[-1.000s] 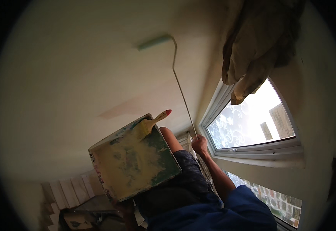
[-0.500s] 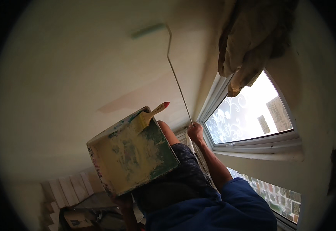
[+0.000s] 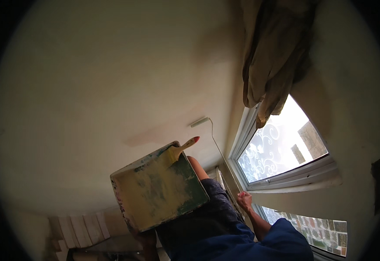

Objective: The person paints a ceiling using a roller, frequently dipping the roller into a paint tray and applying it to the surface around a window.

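My right hand (image 3: 244, 200) is closed round the lower end of a long thin-rod paint roller (image 3: 218, 150), below the window's corner. The roller's small pale head (image 3: 199, 122) is up by a pinkish patch on the wall; whether it touches cannot be told. At the lower left my left hand (image 3: 145, 238), dark and partly hidden, grips the bottom edge of a paint tray (image 3: 155, 198) in front of my legs. Cream paint and dark green smears coat the tray. A paintbrush (image 3: 183, 148) with a red-tipped handle rests across its upper rim, bristles inside.
A window (image 3: 277, 148) with a white frame and swirl-patterned glass stands at the right, brown cloth (image 3: 268, 56) hanging above it. Lower right is another pane (image 3: 314, 230). White slats or steps (image 3: 83, 230) show at the lower left. The pale wall (image 3: 89, 95) fills the left.
The roller head has come down from high on the wall towards the tray, and my right hand has dropped. The tray, with the brush, sits lower in view, as the view has shifted.
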The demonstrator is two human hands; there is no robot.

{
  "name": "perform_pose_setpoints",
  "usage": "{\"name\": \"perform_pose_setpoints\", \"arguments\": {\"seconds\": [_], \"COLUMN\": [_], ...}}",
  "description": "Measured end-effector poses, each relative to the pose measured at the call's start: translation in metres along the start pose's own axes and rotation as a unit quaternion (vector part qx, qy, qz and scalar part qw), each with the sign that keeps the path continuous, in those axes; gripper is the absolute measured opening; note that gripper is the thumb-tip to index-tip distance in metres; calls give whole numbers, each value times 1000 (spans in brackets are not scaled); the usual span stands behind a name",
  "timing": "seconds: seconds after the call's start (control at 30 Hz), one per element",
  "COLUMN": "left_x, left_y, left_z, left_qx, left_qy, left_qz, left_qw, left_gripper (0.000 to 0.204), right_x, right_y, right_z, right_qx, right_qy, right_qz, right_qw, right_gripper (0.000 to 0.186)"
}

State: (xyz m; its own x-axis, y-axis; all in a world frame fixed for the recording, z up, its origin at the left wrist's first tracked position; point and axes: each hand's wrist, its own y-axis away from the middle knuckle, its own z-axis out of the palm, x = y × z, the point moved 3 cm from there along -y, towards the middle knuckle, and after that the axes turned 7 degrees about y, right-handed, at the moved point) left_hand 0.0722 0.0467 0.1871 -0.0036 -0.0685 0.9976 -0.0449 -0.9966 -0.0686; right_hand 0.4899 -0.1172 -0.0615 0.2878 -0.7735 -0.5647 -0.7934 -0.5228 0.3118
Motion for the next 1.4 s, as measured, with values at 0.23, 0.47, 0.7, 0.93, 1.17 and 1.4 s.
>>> {"name": "perform_pose_setpoints", "arguments": {"seconds": [0.23,0.47,0.7,0.93,1.17,1.4], "left_x": [-11,-6,-13,-42,-45,-57], "left_y": [3,-5,-18,-22,-14,-16], "left_z": [-11,-32,-46,-62,-66,-70], "left_qx": [48,88,44,19,-8,29], "left_qy": [477,278,512,511,442,492], "left_qz": [-152,-116,-207,-249,-197,-284], "left_qw": [864,950,833,822,875,823], "left_gripper": [65,69,65,62,56,57], "right_x": [-50,-112,-152,-186,-234,-279], "right_y": [23,38,57,79,72,55], "right_z": [-48,-113,-171,-233,-282,-293], "right_qx": [62,88,95,53,-2,-38], "right_qy": [-91,-115,-3,187,270,346], "right_qz": [-94,-202,-250,-286,-353,-385], "right_qw": [989,969,964,938,895,855], "right_gripper": [37,38,31,24,17,17]}}
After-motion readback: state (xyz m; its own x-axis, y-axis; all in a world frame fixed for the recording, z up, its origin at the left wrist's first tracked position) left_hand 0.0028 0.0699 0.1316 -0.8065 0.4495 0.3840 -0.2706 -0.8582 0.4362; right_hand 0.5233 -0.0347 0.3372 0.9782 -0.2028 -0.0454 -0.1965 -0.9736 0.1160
